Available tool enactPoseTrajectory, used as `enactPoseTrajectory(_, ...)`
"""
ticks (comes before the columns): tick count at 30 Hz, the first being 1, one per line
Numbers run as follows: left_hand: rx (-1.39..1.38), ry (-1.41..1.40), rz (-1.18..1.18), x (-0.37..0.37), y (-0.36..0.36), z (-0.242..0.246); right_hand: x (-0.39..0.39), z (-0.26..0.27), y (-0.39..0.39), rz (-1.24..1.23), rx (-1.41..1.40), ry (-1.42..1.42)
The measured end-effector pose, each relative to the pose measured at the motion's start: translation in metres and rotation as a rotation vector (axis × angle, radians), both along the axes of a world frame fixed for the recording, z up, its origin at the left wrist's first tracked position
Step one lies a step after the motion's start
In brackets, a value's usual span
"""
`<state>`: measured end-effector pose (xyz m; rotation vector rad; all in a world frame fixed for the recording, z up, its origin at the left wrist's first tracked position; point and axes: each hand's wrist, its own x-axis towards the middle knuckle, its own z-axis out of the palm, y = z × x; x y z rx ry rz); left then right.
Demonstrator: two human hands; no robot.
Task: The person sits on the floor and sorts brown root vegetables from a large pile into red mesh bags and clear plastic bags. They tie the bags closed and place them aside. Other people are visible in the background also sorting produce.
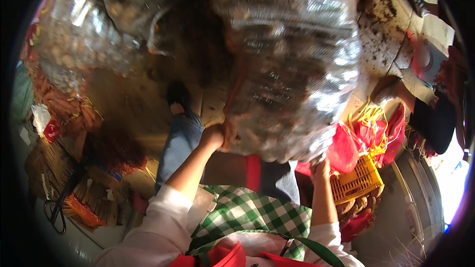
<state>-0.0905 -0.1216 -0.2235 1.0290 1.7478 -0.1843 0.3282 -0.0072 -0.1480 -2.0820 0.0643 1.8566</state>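
Observation:
A large clear plastic bag [285, 81], bulging with lumpy contents I cannot make out, fills the middle and upper part of the view. My left hand [213, 137] grips its lower left corner. At the bag's lower right corner, my right hand [320, 167] is closed on the gathered plastic. Below the bag lies the green and white checked apron [252, 211] on my body. Two more filled clear bags, one at the far left [81, 29] and one beside it [130, 0], stand beyond my left hand.
A yellow plastic crate [358, 180] and red bags [345, 148] with yellow ties lie at the right. Another person's leg and foot [387, 89] are beyond them. Flattened cardboard [52, 167] and orange netting [83, 211] lie at the left. Dirt covers floor tiles [378, 44] at upper right.

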Motion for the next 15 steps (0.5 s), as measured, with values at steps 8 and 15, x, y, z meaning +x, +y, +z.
enactPoseTrajectory(8, -0.022, -0.066, 0.211, -0.061, 0.017, 0.202, -0.065, 0.135, -0.061, -0.132, -0.139, 0.045)
enactPoseTrajectory(15, -0.348, -0.214, 0.712, -0.036, 0.136, 0.385, -0.034, 0.242, -0.020, 0.010, 0.029, 0.087)
